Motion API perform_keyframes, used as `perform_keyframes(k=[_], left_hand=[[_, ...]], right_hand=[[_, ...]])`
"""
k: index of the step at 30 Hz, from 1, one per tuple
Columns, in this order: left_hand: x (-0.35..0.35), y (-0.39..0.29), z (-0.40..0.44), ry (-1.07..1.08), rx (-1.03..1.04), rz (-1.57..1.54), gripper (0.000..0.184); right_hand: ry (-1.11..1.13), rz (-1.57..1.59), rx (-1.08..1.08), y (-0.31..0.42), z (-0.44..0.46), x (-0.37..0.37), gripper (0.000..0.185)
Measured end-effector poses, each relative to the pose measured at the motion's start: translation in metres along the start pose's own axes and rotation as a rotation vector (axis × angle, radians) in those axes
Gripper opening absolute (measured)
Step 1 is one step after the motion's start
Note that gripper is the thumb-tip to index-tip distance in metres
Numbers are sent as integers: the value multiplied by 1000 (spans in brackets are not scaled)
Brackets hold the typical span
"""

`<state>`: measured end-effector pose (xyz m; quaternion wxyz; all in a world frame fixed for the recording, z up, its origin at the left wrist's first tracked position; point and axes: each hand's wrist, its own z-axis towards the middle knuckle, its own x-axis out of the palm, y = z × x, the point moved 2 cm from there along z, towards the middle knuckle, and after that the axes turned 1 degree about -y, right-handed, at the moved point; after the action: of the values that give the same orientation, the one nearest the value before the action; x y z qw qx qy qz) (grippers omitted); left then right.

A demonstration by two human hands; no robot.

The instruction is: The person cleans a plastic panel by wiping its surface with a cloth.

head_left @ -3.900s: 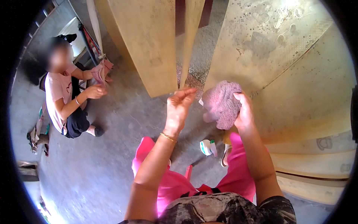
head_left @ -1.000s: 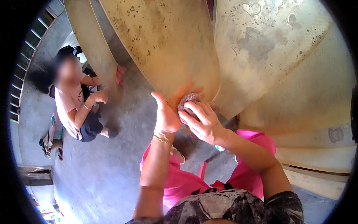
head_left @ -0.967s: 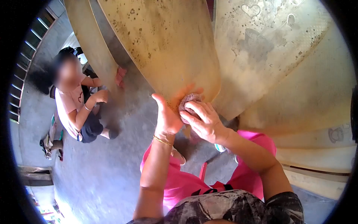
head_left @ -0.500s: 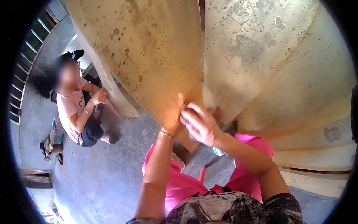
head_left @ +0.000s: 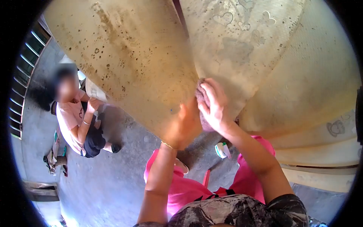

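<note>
A translucent, yellowish sheet [head_left: 143,64] with dark specks hangs in front of me. My left hand [head_left: 183,126] is behind its lower end and shows through it, blurred, with the fingers pointing up. My right hand [head_left: 216,104] grips a mauve cloth [head_left: 204,113] at the sheet's lower right edge. Beside it on the right hangs another spotted sheet [head_left: 234,53] with heart shapes.
A seated person [head_left: 72,117] at the left holds the end of another sheet. On the floor near my feet stands a white and green bottle [head_left: 222,150]. More yellowish sheets [head_left: 302,90] spread at the right. Barred window [head_left: 28,75] at far left.
The speckled sheet now reaches lower and covers my left hand, which was in front of it. My right hand and the cloth have moved up and right to its edge. The bottle is more visible.
</note>
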<state>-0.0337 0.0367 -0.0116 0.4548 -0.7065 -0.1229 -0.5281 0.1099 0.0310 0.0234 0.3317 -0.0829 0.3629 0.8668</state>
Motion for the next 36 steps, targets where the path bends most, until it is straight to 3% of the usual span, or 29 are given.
perform_keyframes(k=[1,3,4,8,10,12,14,16,17,20,22,26,30,32,36], left_hand=[[20,-7,-2,19,94,558,77],[27,-12,-6,-197,78,300,49],[25,-14,-7,-198,78,299,49],[16,-15,-4,-157,150,514,55],[5,-9,-3,-258,200,396,76],[4,-14,-4,-117,192,753,80],[16,-9,3,42,74,286,80],[-1,-3,5,-52,128,803,82],[-17,-4,5,-57,153,528,84],[-6,-14,1,-88,172,793,90],[1,-5,-2,-69,108,284,91],[16,0,0,-18,33,285,95],[-5,-2,4,-84,154,486,99],[1,2,-3,-60,157,495,104],[23,11,-13,-48,30,407,105]], right_hand=[[16,-56,5,10,-7,4,50],[106,-53,-39,25,-25,11,57],[131,4,-96,34,-34,16,52],[124,78,-160,26,-34,23,41],[74,53,-188,21,-14,16,42],[11,-32,-48,14,5,11,38],[-11,-43,11,1,20,9,37],[-36,-193,-17,14,7,10,35],[6,-161,-54,22,-2,12,35],[74,-116,-162,27,-17,10,36],[77,-126,-128,21,-4,3,36],[-37,-237,-46,15,17,0,34],[58,-243,-255,35,-23,12,32],[106,-213,-196,25,-15,2,32],[-11,-277,-18,13,5,-5,35]])
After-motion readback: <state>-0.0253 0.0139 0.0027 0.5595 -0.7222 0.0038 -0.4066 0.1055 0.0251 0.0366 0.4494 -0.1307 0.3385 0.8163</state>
